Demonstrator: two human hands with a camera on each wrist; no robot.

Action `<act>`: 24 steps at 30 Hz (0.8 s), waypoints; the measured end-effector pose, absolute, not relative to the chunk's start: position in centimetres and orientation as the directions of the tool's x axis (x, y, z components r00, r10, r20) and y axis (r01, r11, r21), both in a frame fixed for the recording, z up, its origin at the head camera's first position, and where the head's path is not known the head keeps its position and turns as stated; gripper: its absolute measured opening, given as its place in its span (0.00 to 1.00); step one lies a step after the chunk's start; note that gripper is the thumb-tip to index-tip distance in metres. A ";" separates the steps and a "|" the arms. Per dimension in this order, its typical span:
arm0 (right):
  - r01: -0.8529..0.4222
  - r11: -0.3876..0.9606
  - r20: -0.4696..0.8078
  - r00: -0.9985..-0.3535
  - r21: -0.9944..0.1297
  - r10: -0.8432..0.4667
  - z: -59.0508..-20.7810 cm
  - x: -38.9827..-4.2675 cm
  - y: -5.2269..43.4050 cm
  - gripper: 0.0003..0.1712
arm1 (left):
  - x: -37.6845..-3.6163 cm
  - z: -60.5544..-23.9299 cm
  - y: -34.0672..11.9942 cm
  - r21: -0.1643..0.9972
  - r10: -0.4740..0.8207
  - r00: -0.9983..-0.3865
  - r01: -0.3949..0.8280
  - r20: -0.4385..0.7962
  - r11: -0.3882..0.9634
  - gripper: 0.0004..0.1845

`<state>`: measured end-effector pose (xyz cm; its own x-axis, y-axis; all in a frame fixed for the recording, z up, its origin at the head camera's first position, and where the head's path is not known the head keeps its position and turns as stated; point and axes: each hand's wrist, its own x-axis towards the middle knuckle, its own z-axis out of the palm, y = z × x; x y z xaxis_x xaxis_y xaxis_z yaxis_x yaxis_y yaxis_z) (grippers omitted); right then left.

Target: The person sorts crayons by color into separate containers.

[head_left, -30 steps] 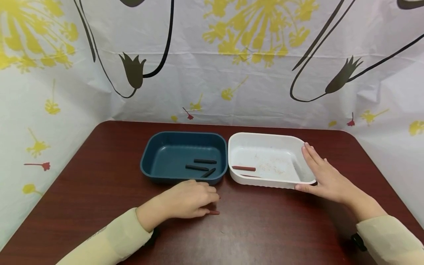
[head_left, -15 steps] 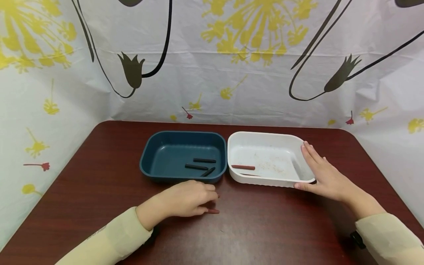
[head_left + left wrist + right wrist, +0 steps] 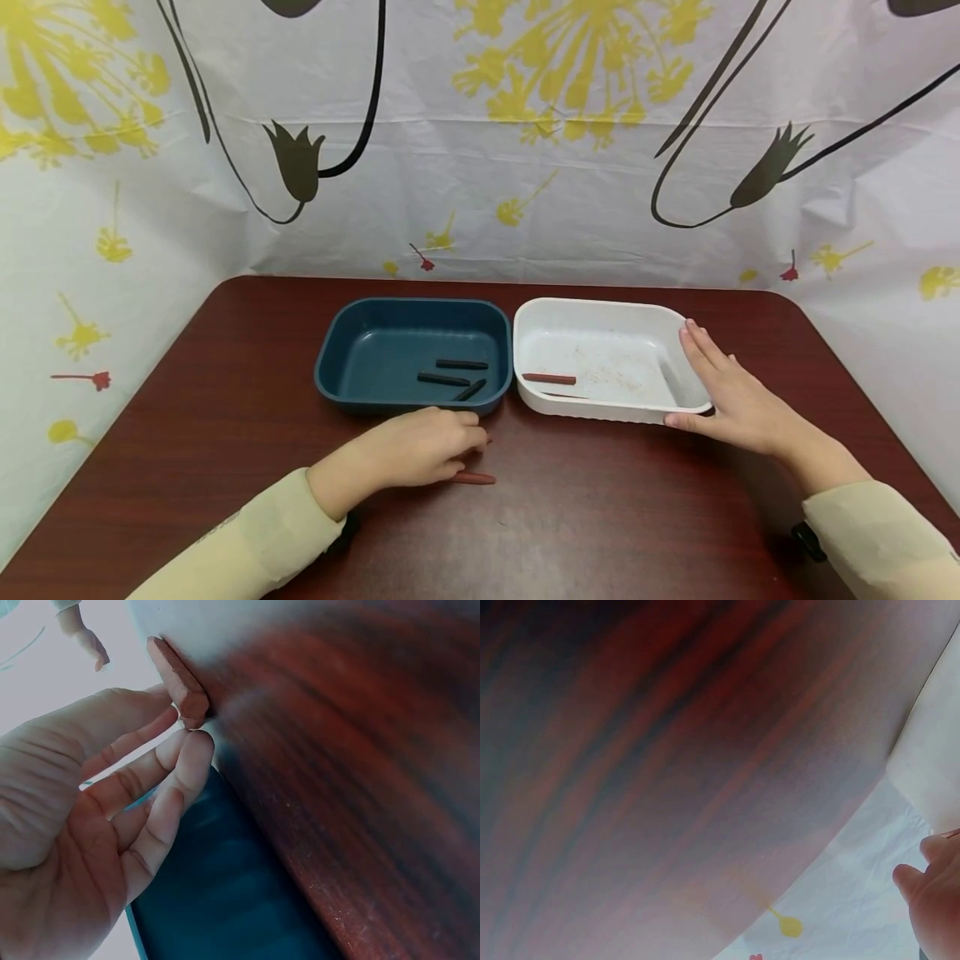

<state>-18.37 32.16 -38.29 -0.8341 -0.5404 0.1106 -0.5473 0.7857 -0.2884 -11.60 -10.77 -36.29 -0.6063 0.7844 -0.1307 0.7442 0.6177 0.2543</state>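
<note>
From the head camera, a dark red-brown wooden table (image 3: 225, 467) with rounded corners fills the lower half of the scene, backed on three sides by a white cloth curtain printed with yellow flowers and black stems (image 3: 480, 167). On the table a dark blue rectangular plastic tray (image 3: 339, 367) stands with its right wall touching a white rectangular plastic tray (image 3: 600, 321). Three short black crayon sticks (image 3: 453, 377) lie in the blue tray near its front right corner; one reddish-brown crayon stick (image 3: 549, 378) lies in the white tray near its left wall. Just in front of the blue tray, the left hand (image 3: 416, 450) rests knuckles up on the table, its fingers curled, and a short reddish-brown crayon (image 3: 472, 478) lies flat on the table at its fingertips. The right hand (image 3: 738, 400) lies flat along the right wall of the white tray, fingers straight, its grip released.

From the left wrist camera, the reddish-brown crayon (image 3: 178, 681) meets the tips of the bent fingers (image 3: 191, 754), touched rather than grasped, with the blue tray (image 3: 225, 900) below.

From the right wrist camera, blurred table grain fills most of the picture, with the curtain (image 3: 840, 900) beyond its edge and part of the right hand (image 3: 934, 900) at the lower right corner.
</note>
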 end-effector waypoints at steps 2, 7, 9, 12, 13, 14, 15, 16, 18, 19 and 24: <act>-0.549 0.785 0.113 -0.833 -0.286 -0.541 -38.3 -18.4 32.1 0.68 | -11.6 -36.4 -10.8 0.256 0.781 -0.612 0.740 -0.128 0.622 0.08; -0.549 0.786 0.113 -0.833 -0.284 -0.541 -38.2 -18.4 32.1 0.68 | -11.7 -36.6 -10.8 0.263 0.773 -0.624 0.730 -0.119 0.630 0.08; -0.548 0.786 0.112 -0.834 -0.286 -0.540 -38.2 -18.4 32.1 0.68 | -11.8 -36.6 -10.8 0.272 0.768 -0.629 0.723 -0.119 0.634 0.08; -0.542 0.785 0.109 -0.837 -0.300 -0.537 -38.3 -18.2 32.2 0.68 | -11.9 -36.6 -10.8 0.283 0.767 -0.630 0.719 -0.119 0.635 0.08; -0.540 0.785 0.107 -0.838 -0.304 -0.535 -38.3 -18.2 32.2 0.68 | -11.9 -36.6 -10.7 0.285 0.768 -0.629 0.719 -0.120 0.634 0.08; -0.537 0.785 0.105 -0.840 -0.309 -0.533 -38.3 -18.1 32.2 0.68 | -11.9 -36.6 -10.7 0.286 0.769 -0.628 0.719 -0.122 0.633 0.09; -0.533 0.786 0.107 -0.842 -0.313 -0.529 -38.4 -18.0 32.3 0.68 | -12.0 -36.6 -10.7 0.287 0.769 -0.627 0.720 -0.123 0.632 0.09; -0.531 0.786 0.106 -0.843 -0.316 -0.527 -38.4 -18.0 32.3 0.68 | -12.0 -36.6 -10.7 0.289 0.770 -0.626 0.719 -0.124 0.632 0.09; -0.532 0.786 0.109 -0.843 -0.314 -0.527 -38.5 -18.0 32.3 0.68 | -12.0 -36.5 -10.7 0.296 0.769 -0.626 0.716 -0.127 0.632 0.08; -0.535 0.785 0.112 -0.842 -0.312 -0.528 -38.5 -18.0 32.2 0.68 | -12.0 -36.5 -10.7 0.302 0.769 -0.627 0.714 -0.128 0.632 0.09; -0.546 0.780 0.116 -0.834 -0.304 -0.539 -38.4 -18.3 32.2 0.68 | -11.9 -36.4 -10.9 0.346 0.779 -0.613 0.709 -0.128 0.615 0.11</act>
